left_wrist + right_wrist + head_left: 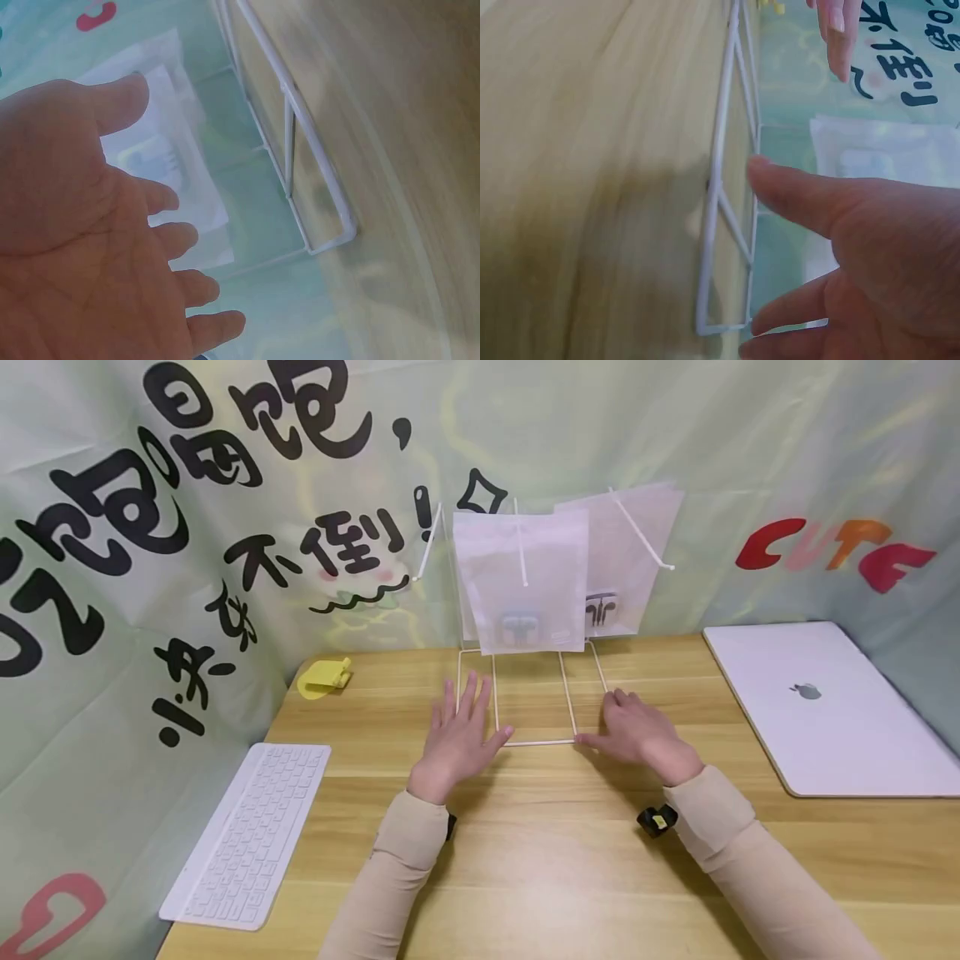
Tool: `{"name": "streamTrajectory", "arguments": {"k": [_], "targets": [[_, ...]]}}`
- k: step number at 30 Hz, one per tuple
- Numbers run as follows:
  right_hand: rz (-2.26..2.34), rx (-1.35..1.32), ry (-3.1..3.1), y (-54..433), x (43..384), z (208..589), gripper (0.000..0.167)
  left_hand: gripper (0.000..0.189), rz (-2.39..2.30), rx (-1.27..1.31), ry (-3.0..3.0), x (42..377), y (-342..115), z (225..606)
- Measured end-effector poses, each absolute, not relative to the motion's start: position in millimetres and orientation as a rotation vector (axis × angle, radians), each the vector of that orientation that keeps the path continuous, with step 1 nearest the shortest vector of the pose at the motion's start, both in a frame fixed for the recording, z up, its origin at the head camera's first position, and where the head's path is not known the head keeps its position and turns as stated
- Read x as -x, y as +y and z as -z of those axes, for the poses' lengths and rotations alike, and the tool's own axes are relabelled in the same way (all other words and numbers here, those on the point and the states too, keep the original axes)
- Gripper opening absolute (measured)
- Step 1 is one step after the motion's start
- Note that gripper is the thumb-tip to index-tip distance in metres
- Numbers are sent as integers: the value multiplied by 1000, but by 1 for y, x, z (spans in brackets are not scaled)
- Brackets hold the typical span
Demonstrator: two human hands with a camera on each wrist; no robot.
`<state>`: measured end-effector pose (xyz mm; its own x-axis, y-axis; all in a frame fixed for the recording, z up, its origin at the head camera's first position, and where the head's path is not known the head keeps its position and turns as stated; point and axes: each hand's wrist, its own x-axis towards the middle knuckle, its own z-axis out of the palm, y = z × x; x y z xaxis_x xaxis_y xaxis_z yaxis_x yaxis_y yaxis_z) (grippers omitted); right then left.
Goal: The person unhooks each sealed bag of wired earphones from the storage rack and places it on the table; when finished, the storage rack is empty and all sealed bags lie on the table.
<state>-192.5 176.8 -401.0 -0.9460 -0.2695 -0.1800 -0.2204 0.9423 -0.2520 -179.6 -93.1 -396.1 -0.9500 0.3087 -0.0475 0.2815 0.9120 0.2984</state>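
A white wire rack (540, 743) stands on the table, its hooks sticking out from the upper part. Clear packets hang from the hooks: a front packet (532, 547) with pale blue earphones (520, 627) inside, and a packet behind it (637, 539) showing dark earphones (602, 608). My left hand (459, 739) hovers by the rack's front left corner, fingers straight and spread, palm bare in the left wrist view. On the other side, my right hand (641, 731) is at the base's right side, thumb extended and fingers loosely bent, with nothing gripped.
A white keyboard (247, 835) lies at the left table edge, with a yellow object (325, 677) farther back. On the right rests a silver laptop (832, 710), closed. A printed cloth (360, 427) hangs behind the rack and along both sides.
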Motion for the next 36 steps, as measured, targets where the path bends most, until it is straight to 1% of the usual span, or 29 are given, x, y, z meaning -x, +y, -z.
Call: {"name": "streamTrajectory", "arguments": {"k": [5, 9, 13, 18, 24, 27, 31, 36], "targets": [[309, 330, 2855, 181, 192, 406, 97, 80, -429, -473, 2974, 179, -92, 398], [306, 314, 2852, 184, 191, 408, 90, 78, -437, -472, 2965, 181, -92, 398], [305, 306, 2863, 185, 191, 408, 83, 73, -548, -503, 2977, 192, -93, 399], [309, 305, 2885, 185, 191, 409, 80, 66, -884, -488, 3016, 214, -95, 392], [299, 308, 2893, 184, 192, 410, 80, 51, -1462, -367, 2959, 235, -96, 377], [301, 301, 2886, 184, 191, 412, 80, 47, -1678, -301, 2907, 245, -96, 372], [308, 292, 2887, 185, 191, 412, 79, 45, -1806, -201, 2850, 257, -95, 368], [310, 287, 2887, 185, 192, 411, 81, 42, -1857, -118, 2846, 270, -98, 362]]}}
